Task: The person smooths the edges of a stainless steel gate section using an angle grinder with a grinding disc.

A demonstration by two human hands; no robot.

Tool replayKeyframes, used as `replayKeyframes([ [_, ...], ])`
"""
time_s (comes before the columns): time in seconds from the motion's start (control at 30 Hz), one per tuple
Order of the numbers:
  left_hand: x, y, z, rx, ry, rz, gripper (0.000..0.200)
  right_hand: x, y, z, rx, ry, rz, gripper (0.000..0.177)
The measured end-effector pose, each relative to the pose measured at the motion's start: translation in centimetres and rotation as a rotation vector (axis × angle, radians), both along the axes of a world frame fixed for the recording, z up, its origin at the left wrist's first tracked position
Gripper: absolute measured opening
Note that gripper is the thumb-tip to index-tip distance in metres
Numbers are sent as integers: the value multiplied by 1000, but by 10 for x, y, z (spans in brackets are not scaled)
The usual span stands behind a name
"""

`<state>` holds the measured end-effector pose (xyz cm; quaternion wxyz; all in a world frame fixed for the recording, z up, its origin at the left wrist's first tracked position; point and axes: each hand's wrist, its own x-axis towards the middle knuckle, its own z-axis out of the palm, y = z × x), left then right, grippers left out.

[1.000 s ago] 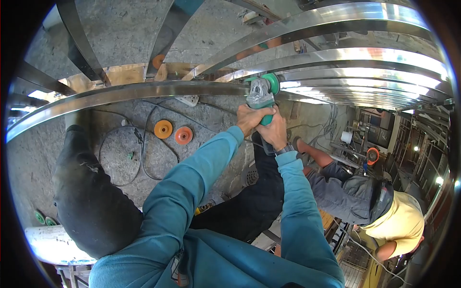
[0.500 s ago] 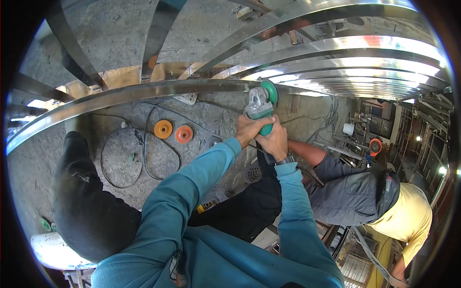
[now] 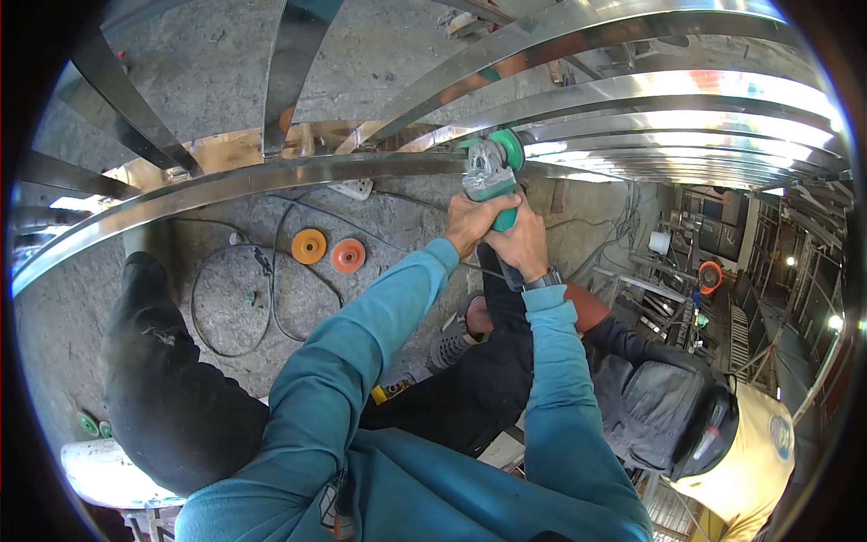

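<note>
both arms raised forward, close together, teal sleeves down to wrists. left arm [image 3: 361, 334] enters from lower left, elbow bent, forearm angled up toward centre. left hand [image 3: 470, 221] clenched, back of hand toward camera, fingers wrapped round on far side. right arm [image 3: 551, 370] rises from bottom, forearm near upright, strip of bare wrist above cuff. right hand [image 3: 522, 244] just below and right of left hand, touching it, back toward camera, fingers curled closed. both hands in firm two-handed grip.
</note>
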<state>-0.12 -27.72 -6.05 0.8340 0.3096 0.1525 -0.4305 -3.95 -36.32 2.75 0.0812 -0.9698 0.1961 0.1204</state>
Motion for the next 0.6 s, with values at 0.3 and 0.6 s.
replayKeyframes([
  [0.3, -32, -6, 5, 36, 50, -89, 58, -37, -7, 5, 16, 43, -73, 64],
  [0.6, -3, 4, 11, 21, -28, 16, 51, -6, 3, 9, 0, -10, -8, 62],
])
